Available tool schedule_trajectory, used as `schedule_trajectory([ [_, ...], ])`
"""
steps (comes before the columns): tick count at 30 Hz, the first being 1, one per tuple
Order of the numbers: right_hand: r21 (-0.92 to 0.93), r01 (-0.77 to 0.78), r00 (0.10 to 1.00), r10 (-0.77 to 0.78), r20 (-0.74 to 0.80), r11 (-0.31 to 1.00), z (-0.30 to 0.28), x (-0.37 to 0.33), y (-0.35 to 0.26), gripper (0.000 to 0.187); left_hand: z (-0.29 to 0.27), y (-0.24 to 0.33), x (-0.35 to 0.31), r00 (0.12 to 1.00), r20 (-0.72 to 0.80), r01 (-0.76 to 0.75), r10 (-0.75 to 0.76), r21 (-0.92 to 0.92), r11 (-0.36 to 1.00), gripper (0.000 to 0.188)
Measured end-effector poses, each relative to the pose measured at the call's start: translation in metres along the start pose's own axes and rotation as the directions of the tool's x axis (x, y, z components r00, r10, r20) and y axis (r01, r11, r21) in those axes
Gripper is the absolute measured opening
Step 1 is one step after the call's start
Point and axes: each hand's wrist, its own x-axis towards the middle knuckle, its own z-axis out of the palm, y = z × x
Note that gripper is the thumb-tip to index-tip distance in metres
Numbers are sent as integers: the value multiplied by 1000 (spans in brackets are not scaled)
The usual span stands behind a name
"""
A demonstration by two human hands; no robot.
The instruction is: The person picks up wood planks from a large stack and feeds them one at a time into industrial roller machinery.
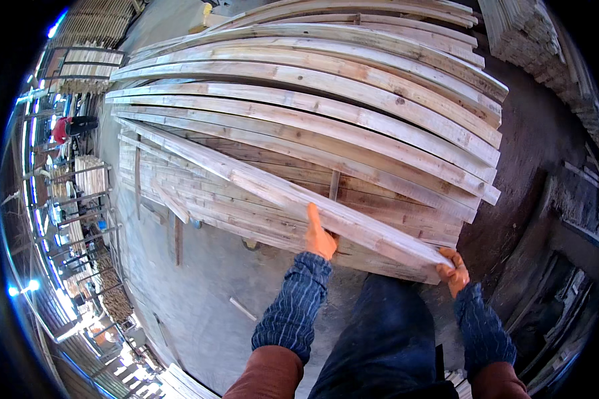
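Note:
A long, pale wooden board [266, 183] lies slanted over the near side of a stack of boards, its far end at the upper left and its near end at the lower right. My left hand [321, 238], in what looks like an orange glove, grips its near edge around the middle. The left thumb presses against the face, and the other fingers are hidden underneath. At the board's right end, my right hand [454, 272] is closed around the corner, fingers over the top. Several more boards [379, 100] lie fanned out, roughly side by side, just beyond the held one.
Beneath is a layer of flat boards [246, 223] with thin cross strips [335, 185]. A short stick [243, 308] lies on the concrete floor [206, 279]. Tall timber stacks [526, 40] stand at the far right. Racks line the left, where a person in red [61, 131] stands.

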Motion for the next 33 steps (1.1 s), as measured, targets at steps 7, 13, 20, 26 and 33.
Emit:
schedule_trajectory([
  [7, -542, 63, 997, -29, 72, 838, 48, -78, -73, 51, 10, 21, -35, 998, 29, 55, -52, -110, 992, 88],
  [13, -714, 294, 955, -163, 248, 635, 36, -98, -71, 51, 9, 34, -65, 992, 69, 113, -101, -199, 974, 84],
  [20, -743, 221, 820, 292, 492, 632, 80, -44, -147, 69, 31, 40, -148, 956, 237, -225, 171, 224, 948, 61],
  [26, -538, 461, 601, 198, 775, 705, 319, -6, -166, 104, 38, -60, -215, 873, 467, -136, -139, 506, 852, 39],
  [33, -627, 515, 691, 149, 707, 584, 251, -32, -113, 118, 24, -69, -265, 467, 733, -439, -494, 678, 590, 57],
])
